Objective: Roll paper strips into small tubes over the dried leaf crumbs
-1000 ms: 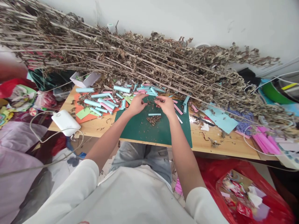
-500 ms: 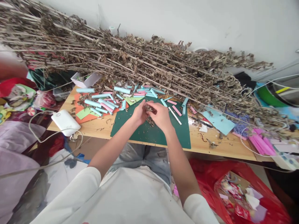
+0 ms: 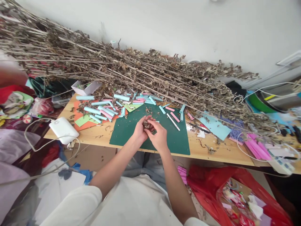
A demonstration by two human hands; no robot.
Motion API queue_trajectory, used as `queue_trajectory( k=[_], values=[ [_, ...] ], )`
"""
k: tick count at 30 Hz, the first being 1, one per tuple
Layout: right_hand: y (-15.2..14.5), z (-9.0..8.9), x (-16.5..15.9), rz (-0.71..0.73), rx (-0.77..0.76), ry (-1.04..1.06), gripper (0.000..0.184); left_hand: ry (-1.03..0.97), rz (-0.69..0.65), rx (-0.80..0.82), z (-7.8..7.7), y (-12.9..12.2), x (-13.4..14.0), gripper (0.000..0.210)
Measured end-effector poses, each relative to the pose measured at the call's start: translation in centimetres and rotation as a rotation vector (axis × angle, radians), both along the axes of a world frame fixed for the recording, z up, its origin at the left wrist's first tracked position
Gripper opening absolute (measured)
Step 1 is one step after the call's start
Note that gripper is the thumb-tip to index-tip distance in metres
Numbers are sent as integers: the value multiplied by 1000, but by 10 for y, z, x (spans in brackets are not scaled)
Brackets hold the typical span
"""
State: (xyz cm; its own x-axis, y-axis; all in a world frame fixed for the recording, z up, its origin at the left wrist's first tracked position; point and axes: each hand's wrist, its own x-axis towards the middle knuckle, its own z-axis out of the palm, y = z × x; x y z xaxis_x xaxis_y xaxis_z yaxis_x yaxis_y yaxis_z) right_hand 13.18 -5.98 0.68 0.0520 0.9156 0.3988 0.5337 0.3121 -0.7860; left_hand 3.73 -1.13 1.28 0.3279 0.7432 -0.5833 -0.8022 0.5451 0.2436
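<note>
My left hand (image 3: 140,131) is cupped around a small clump of dried leaves (image 3: 147,124) above the front half of a green cutting mat (image 3: 127,131). From the other side, my right hand (image 3: 159,134) closes its fingers on the same leaves, thumb and fingertips meeting over the left palm. Crumbs of leaf lie on the mat beyond my hands. Rolled blue paper tubes (image 3: 92,110) and pink paper tubes (image 3: 175,117) are strewn around the mat's left and back edges. A thin white stick (image 3: 173,122) rests on the mat at the right.
A long heap of dried stalks (image 3: 131,67) covers the back of the wooden table (image 3: 207,157). At the left edge lies a white power bank (image 3: 63,130) with its cable. Blue paper (image 3: 215,125) lies to the right. A red plastic bag (image 3: 202,188) with wrappers stands below, right.
My hands have drawn closer to my body and come together around the leaf clump, lifted off the mat. The loose leaves on the mat under them are now mostly gone from there.
</note>
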Motion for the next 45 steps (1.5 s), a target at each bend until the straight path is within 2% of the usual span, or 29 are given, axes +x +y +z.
queue_trajectory(
  k=[4,7,10,12,17,21,23,25,27,30,37,41,45],
  values=[
    [-5,-3,-1,1,-30,33,31,-11,9,18,-1,-4,0,21],
    [-9,-2,-4,-19,20,86,34,-1,44,8,2,-5,-1,20],
    [-14,-4,-11,-118,57,136,33,1,91,-4,5,-6,-2,20],
    [-17,-5,-15,-205,26,161,32,16,137,5,7,-8,-1,18],
    [-20,-9,-15,-259,-63,229,16,83,215,151,6,-14,3,19],
    [-14,-10,-7,-255,-54,288,13,111,106,236,1,-17,3,19],
    [-10,-11,-5,-224,-80,303,18,119,57,261,-2,-18,2,19],
    [-7,-12,-4,-172,-104,285,24,131,50,282,-3,-18,0,18],
    [-5,-13,-4,-151,-107,251,22,144,59,303,-4,-19,-2,16],
    [-6,-11,-2,-190,-85,241,17,181,29,324,-4,-22,-6,14],
    [0,-11,11,-202,-79,330,13,301,-161,409,-4,-26,-19,19],
    [0,-14,10,-166,-88,409,11,352,-153,371,-5,-26,-22,20],
    [-2,-11,6,-174,-34,355,9,373,-133,336,-6,-24,-21,13]
  ],
)
